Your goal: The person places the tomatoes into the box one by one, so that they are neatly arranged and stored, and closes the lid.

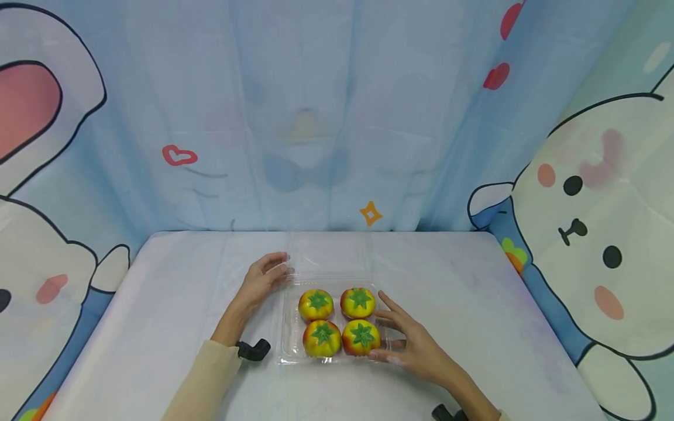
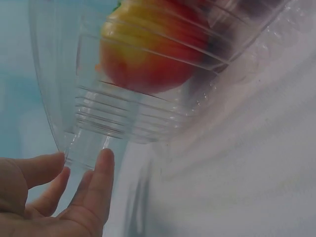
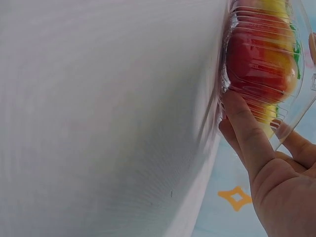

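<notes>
Several red-and-yellow fruits (image 1: pixel 323 339) with green star-shaped leafy tops sit in two rows in a clear plastic box (image 1: pixel 295 355) on the table. A see-through lid (image 1: pixel 332 255) extends from its back edge. My left hand (image 1: pixel 268 273) is at the back left of the box, fingers loosely bent. In the left wrist view, its thumb and fingertips are right at a clear plastic tab (image 2: pixel 85 150). My right hand (image 1: pixel 411 342) lies along the right side, fingers spread, thumb near the front right fruit. The right wrist view shows its fingers (image 3: pixel 247 131) against the box's side.
A white cloth covers the table (image 1: pixel 474 292). Behind hangs a light blue curtain (image 1: pixel 316 88) with cartoon prints, which also shows at both sides. A black strap mount (image 1: pixel 254 349) is on my left wrist, another (image 1: pixel 447 413) near my right wrist.
</notes>
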The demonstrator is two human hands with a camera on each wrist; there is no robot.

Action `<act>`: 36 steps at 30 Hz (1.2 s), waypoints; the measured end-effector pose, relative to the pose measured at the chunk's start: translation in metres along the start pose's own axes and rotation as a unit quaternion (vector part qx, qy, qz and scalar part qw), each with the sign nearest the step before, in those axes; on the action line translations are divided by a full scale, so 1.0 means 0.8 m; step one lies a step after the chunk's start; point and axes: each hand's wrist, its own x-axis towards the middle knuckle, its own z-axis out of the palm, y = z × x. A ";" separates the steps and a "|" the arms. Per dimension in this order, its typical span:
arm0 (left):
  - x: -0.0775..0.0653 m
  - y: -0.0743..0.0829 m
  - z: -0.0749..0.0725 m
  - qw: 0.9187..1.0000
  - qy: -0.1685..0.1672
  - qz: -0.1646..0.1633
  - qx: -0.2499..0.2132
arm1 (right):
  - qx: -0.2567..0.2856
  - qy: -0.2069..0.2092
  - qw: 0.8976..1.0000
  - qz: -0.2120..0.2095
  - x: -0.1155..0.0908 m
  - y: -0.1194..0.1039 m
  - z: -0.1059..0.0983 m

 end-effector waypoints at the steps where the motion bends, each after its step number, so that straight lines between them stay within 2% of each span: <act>1: 0.000 0.001 0.000 1.000 0.001 0.004 -0.004 | 0.001 0.002 1.000 0.002 0.000 0.000 0.000; 14: -0.017 0.014 0.004 0.997 0.011 0.077 -0.003 | 0.012 0.003 1.000 0.008 0.002 0.005 0.000; 17: -0.024 0.017 0.005 0.995 0.021 0.099 0.024 | 0.014 0.002 1.000 0.012 0.002 0.005 0.001; 22: -0.036 0.017 0.004 0.985 0.054 0.128 0.104 | 0.018 0.003 1.000 0.010 0.002 0.003 0.002; 30: -0.065 0.013 0.003 0.977 0.063 0.130 0.158 | 0.016 0.008 1.000 0.012 0.001 0.002 0.002; 36: -0.097 0.008 0.002 0.970 0.057 0.133 0.195 | 0.014 0.005 1.000 0.012 0.000 0.001 0.001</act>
